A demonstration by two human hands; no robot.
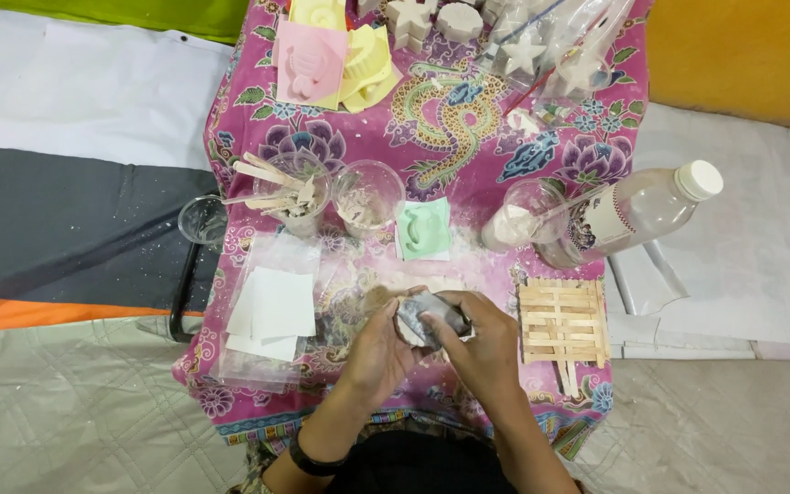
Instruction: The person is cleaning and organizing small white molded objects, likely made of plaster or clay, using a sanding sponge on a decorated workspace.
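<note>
Both hands are brought together at the lower centre of the frame: the left hand [378,352] is cupped around a small grey-white lump [429,316], apparently a plaster piece in a clear wrapper, while the right hand [477,348] is closed over it from the other side, fingertips pressed on top, so the piece is steadied between the two palms above the counter. A pink floral cloth [432,128] is spread over the counter, probably to catch the white powder scattered on it. Just right of the hands a lattice of wooden sticks [562,322] is laid flat. To the left, white paper squares [272,306] are kept in a clear bag. Higher up, a plastic cup of wooden sticks [293,190], an emptier cup [368,194], a green mould [424,229] and a tilted clear bottle with a white cap [637,209] are set within reach. White star casts [521,50] are gathered at the top.
</note>
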